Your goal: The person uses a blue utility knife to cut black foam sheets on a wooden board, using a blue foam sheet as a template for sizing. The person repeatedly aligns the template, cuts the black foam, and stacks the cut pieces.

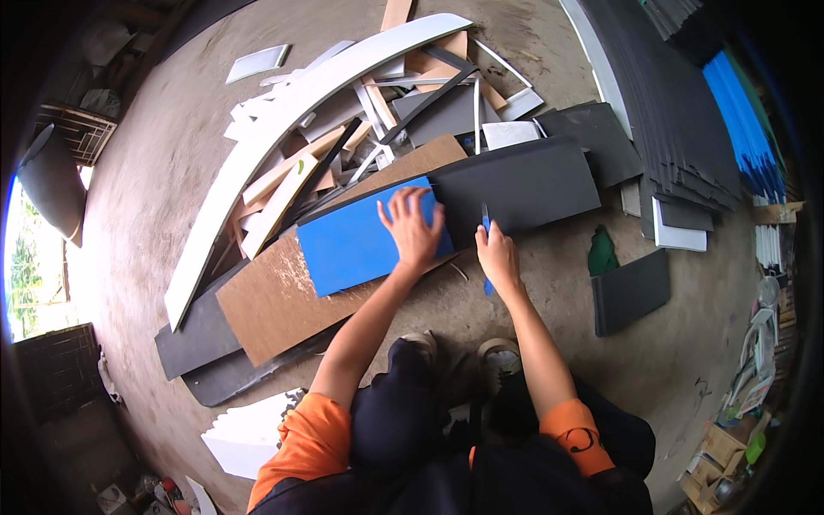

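My left hand [414, 225] lies with fingers spread on a blue rectangular sheet [343, 249], near its right end. In my right hand [498, 256] is a utility knife [487, 283] with a blue handle, my fingers wrapped round it. Its thin blade points away from me, over the near edge of a dark grey panel [532, 184]. The blue sheet rests on a worn brown board [257, 300], and the grey panel adjoins its right end.
Beyond the boards lies a heap of white, tan and black offcuts [378, 112], with a long curved white strip [283, 137] along it. Stacked dark sheets [678, 112] stand at the right. A dark block [631, 292] and a green scrap [602, 251] lie nearer me. White sheets [245, 433] sit at lower left.
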Action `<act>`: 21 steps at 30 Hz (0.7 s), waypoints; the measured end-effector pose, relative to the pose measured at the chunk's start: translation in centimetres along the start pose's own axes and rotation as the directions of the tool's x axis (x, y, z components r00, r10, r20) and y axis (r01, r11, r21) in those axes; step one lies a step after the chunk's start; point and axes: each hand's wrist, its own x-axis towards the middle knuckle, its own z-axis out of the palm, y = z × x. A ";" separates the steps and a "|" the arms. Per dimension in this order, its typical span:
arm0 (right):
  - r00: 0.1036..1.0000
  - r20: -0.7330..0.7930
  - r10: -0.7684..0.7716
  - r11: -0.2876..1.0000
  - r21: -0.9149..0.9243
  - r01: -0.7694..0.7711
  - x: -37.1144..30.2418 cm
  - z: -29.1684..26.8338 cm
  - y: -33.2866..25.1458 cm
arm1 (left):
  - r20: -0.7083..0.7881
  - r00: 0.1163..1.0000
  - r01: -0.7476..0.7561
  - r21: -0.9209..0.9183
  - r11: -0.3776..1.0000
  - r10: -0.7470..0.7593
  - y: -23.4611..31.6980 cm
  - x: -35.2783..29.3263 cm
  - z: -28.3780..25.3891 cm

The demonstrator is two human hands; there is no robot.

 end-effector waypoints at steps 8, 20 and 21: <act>0.997 0.079 -0.013 0.999 -0.037 0.016 2.7 3.9 -0.7 | 0.206 0.976 0.015 0.281 0.960 -0.076 -4.5 -2.8 -4.0; 0.993 -0.052 -0.109 0.991 -0.084 0.104 1.3 4.5 -1.1 | -0.086 0.945 0.319 0.462 0.828 -0.316 -14.5 -4.6 -10.7; 0.986 -0.091 -0.140 0.988 -0.079 0.133 1.3 4.5 -0.5 | -0.127 0.971 0.237 0.380 0.894 -0.204 -13.1 -3.2 -9.9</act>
